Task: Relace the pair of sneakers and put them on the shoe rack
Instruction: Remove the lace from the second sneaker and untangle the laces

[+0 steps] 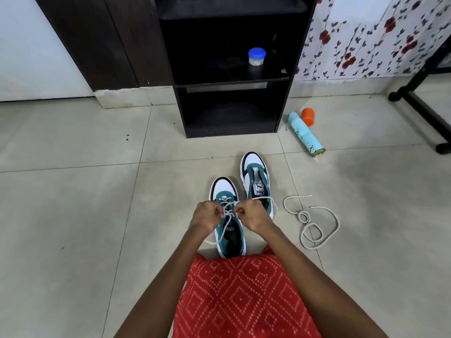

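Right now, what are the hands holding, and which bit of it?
The left hand and right hand each pinch one strand of the white shoelace on the nearer sneaker, close beside its eyelets.

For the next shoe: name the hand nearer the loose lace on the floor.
Right. The right hand sits beside the loose lace; the left hand is across the near sneaker.

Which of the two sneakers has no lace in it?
The farther sneaker, on the right: no lace crosses its tongue, and a loose lace lies beside it. The nearer sneaker has a lace threaded, pinched by the left hand and right hand.
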